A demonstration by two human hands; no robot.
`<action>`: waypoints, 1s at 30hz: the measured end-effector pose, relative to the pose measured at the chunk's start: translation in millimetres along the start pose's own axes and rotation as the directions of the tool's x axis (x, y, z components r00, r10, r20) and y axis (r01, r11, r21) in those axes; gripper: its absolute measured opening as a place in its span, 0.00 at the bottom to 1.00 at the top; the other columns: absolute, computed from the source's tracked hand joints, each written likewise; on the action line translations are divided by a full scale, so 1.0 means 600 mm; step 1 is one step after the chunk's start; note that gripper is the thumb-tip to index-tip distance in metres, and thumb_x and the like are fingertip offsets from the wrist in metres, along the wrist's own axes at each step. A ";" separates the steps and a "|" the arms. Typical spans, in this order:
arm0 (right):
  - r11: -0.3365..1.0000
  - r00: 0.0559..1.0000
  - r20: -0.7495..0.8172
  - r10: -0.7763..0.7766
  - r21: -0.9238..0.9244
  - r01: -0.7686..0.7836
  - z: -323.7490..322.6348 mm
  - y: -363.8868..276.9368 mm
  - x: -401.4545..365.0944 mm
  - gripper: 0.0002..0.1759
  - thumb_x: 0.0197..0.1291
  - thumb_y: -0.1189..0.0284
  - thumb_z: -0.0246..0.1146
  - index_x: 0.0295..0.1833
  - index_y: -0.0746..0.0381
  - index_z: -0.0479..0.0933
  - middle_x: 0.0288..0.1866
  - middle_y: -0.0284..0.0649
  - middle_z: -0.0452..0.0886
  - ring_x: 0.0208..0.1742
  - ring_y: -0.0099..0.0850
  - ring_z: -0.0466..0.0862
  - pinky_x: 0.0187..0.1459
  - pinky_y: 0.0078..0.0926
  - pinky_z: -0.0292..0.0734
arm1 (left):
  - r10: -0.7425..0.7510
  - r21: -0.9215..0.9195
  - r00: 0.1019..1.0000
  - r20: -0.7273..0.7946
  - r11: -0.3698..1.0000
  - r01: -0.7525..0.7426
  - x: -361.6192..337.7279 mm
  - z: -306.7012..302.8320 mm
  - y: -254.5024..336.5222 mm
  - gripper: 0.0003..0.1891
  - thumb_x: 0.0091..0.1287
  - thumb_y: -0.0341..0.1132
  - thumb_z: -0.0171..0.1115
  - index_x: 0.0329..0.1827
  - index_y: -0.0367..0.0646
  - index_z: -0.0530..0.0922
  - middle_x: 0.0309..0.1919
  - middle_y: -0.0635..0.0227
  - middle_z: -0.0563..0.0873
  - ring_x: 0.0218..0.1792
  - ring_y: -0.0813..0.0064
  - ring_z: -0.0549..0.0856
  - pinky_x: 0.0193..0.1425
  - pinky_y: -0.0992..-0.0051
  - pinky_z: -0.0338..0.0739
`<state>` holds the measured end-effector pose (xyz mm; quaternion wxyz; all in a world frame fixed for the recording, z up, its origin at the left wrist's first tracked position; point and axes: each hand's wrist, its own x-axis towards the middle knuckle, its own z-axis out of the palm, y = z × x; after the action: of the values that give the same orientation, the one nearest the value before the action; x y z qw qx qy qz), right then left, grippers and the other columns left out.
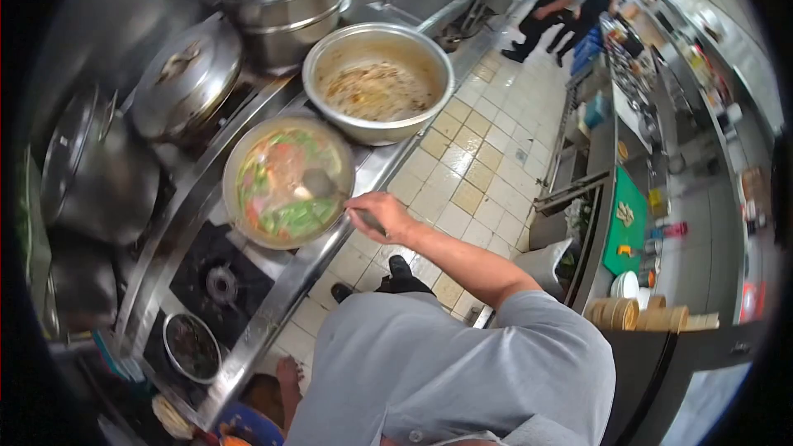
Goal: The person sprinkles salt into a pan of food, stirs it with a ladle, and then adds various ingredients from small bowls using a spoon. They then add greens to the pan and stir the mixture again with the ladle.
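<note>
- Working along this metal range (273,301) calls for care about the neighbours: a wide metal basin (378,128) stands just beside the soup pot (227,186), so long strokes should not run toward it.
- The soup pot, on the range near its front edge, looks well filled, so slow, level strokes suit it best; a fast sweep could send broth over the rim.
- The ladle (319,182) is best led around the wall and then across the middle, its bowl kept low so that the pieces turn over without being crushed.
- The right hand (384,219) grips the ladle's handle just outside the rim. A light grip and a loose wrist should give enough control, with the fingers clear of the hot edge.
- The left hand (289,372) is low beside the range, near a blue bowl (248,423), away from the pot; whether it is open or closed I cannot tell.
- As for looks, the soup is pale and cloudy, with the ladle's bowl partly sunk in it, right of centre.
- Green leafy pieces (297,219) gather along the near side and the far edge, with pinkish and orange bits (283,161) between; they are too blurred to name.
</note>
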<state>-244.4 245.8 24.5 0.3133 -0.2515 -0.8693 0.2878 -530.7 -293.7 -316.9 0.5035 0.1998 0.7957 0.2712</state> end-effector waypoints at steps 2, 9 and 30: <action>0.997 1.000 -0.010 -0.011 0.070 0.012 -0.003 -0.018 -0.002 0.10 0.59 0.75 0.67 0.47 0.63 0.83 0.37 0.49 0.87 0.41 0.47 0.88 0.44 0.40 0.85 | -0.242 -0.309 0.967 0.073 0.917 0.253 -0.018 -0.005 0.060 0.12 0.75 0.40 0.58 0.57 0.49 0.75 0.34 0.67 0.79 0.27 0.72 0.80 0.25 0.69 0.76; 0.994 0.997 -0.053 -0.065 0.089 0.069 0.016 -0.032 -0.019 0.10 0.58 0.77 0.66 0.47 0.64 0.83 0.38 0.49 0.88 0.40 0.48 0.88 0.44 0.41 0.84 | -0.236 -0.324 0.968 -0.089 0.925 0.196 -0.016 0.015 0.059 0.09 0.73 0.38 0.59 0.53 0.49 0.77 0.32 0.70 0.79 0.24 0.74 0.79 0.23 0.71 0.75; 0.993 0.988 -0.099 -0.116 -0.011 0.115 -0.051 -0.022 0.026 0.10 0.54 0.77 0.69 0.44 0.62 0.84 0.34 0.45 0.86 0.35 0.45 0.86 0.40 0.39 0.84 | -0.158 -0.519 0.953 0.257 0.809 0.275 0.007 -0.031 0.026 0.07 0.75 0.36 0.56 0.48 0.44 0.77 0.33 0.64 0.80 0.28 0.68 0.82 0.24 0.68 0.77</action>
<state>-237.5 256.6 59.2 0.3717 -0.2154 -0.8665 0.2541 -548.6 -283.4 -303.5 0.6451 -0.0190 0.6466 0.4066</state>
